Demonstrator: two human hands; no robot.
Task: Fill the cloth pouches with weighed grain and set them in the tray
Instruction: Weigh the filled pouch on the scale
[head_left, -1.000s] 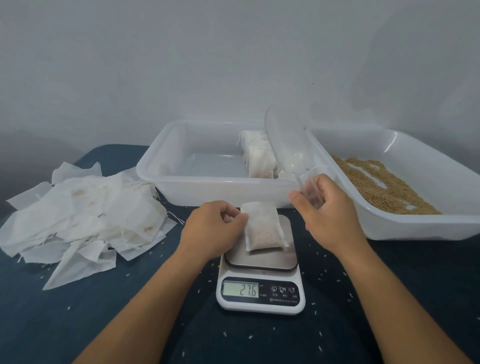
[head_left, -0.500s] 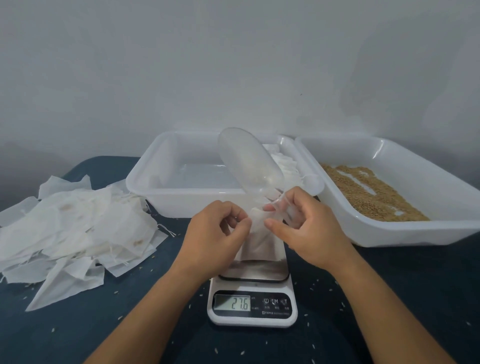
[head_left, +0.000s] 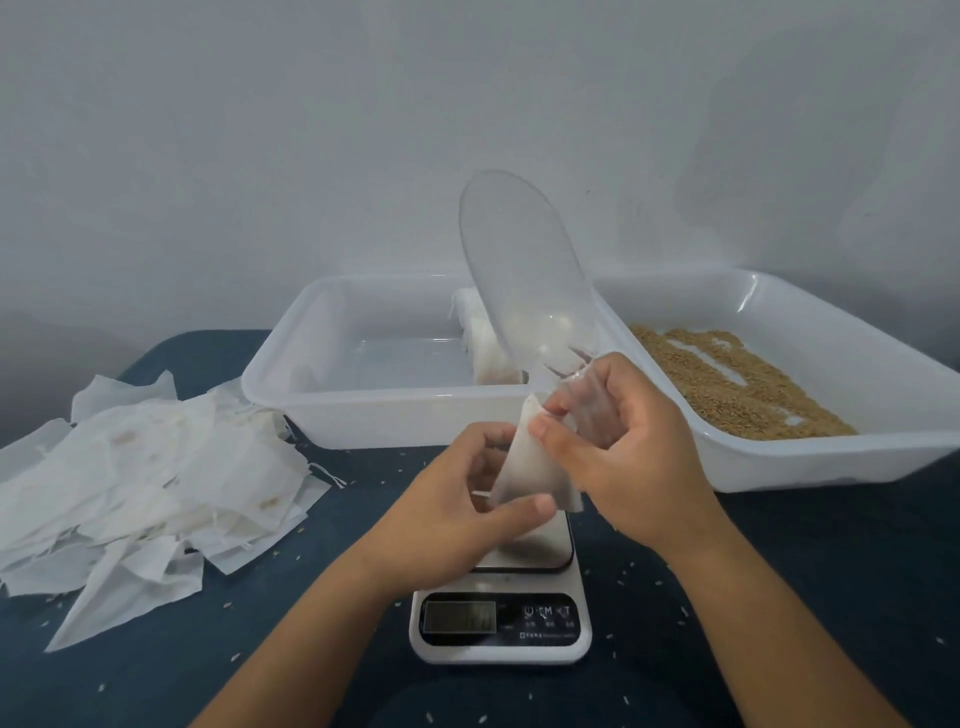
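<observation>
A filled white cloth pouch (head_left: 537, 467) hangs just above the scale (head_left: 524, 603), held between both hands. My left hand (head_left: 457, 499) pinches its lower left side. My right hand (head_left: 628, 447) pinches its top and also grips the handle of a clear plastic scoop (head_left: 519, 270), which points up and away. Behind, a white tray (head_left: 322, 374) holds a few filled pouches (head_left: 483, 338) at its right end. The scale's display looks blank or unreadable.
A second white tray (head_left: 810, 457) at the right holds brown grain (head_left: 727, 379). A heap of empty white pouches (head_left: 145, 478) lies at the left on the dark blue cloth. Loose grains are scattered around the scale.
Both hands have lifted the pouch off the scale plate. The scoop has swung upright in my right hand. The scale reading 27.6 is no longer legible.
</observation>
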